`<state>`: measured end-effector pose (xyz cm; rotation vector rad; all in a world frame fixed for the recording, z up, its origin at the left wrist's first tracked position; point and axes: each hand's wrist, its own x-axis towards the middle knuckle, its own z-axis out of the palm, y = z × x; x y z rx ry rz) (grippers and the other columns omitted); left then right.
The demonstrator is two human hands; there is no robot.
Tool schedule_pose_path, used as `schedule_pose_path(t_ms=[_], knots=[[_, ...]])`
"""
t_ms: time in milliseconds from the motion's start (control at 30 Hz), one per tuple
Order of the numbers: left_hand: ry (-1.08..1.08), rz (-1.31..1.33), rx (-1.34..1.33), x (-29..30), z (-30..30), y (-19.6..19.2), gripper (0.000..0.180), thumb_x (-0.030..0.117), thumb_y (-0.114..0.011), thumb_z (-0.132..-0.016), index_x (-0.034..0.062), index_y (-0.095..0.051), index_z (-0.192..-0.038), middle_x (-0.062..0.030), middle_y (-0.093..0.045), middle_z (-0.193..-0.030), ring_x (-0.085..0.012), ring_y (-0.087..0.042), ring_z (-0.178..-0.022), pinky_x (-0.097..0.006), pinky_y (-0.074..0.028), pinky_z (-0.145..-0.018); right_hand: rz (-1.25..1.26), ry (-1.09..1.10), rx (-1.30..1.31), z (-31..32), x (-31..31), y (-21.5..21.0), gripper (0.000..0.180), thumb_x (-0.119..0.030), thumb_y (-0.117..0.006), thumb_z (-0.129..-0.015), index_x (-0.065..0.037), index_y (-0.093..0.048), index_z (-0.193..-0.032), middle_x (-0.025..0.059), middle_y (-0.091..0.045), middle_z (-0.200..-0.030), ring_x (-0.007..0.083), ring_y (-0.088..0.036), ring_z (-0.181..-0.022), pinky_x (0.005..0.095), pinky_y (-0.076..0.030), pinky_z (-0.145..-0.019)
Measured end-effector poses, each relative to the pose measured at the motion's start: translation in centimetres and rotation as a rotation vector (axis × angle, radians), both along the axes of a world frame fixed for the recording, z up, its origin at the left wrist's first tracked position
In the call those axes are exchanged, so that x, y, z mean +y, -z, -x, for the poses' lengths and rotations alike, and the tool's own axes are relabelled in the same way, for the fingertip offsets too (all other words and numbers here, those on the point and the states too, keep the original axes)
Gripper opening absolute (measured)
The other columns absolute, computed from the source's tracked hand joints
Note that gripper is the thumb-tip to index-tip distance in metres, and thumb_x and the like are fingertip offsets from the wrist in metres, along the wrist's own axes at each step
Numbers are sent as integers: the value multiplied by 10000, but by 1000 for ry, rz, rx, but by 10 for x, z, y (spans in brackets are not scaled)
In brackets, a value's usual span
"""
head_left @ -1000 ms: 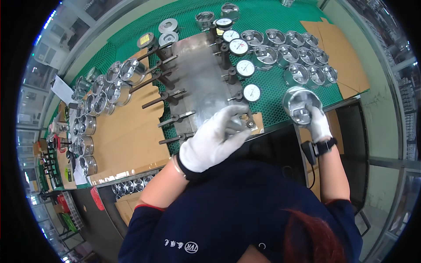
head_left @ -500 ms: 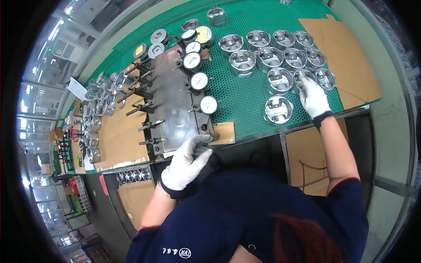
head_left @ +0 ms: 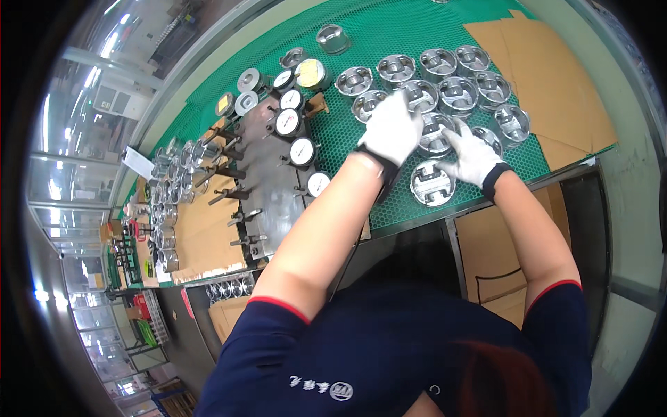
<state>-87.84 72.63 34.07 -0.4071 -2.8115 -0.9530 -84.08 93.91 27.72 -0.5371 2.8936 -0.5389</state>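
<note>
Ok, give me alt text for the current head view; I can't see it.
A person's white-gloved left hand and white-gloved right hand are among shiny round metal pistons on a green honeycomb-patterned mat; whether either grips one is unclear. To their left, round white-faced dial gauges line a flat grey metal plate, with brown cardboard beyond it.
</note>
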Motion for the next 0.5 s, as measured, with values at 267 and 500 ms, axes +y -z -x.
schedule_pose_path(t_ms=[267, 500], knots=[[-466, 585, -181, 0, 110, 57, 685, 313, -586, -890, -5, -395, -1465, -254, -387, -1520, -397, -319, -1451, -515, -222, -1201, -254, 93, -147, -19, -40, -17, 1008, -334, -843, -708, -112, -307, -1533, 210, -277, -1599, 361, -662, -1093, 455, -538, -915], [-263, 960, -590, -10, 143, 38, 733, 417, -631, -889, 19, -441, -1475, -195, -397, -1554, -376, -333, -1460, -508, -270, -1172, -208, 190, -5, -2, -51, 14, 440, -210, -670, -815, -87, -567, -1225, 164, -605, -1226, 336, -681, -983, 471, -531, -815]])
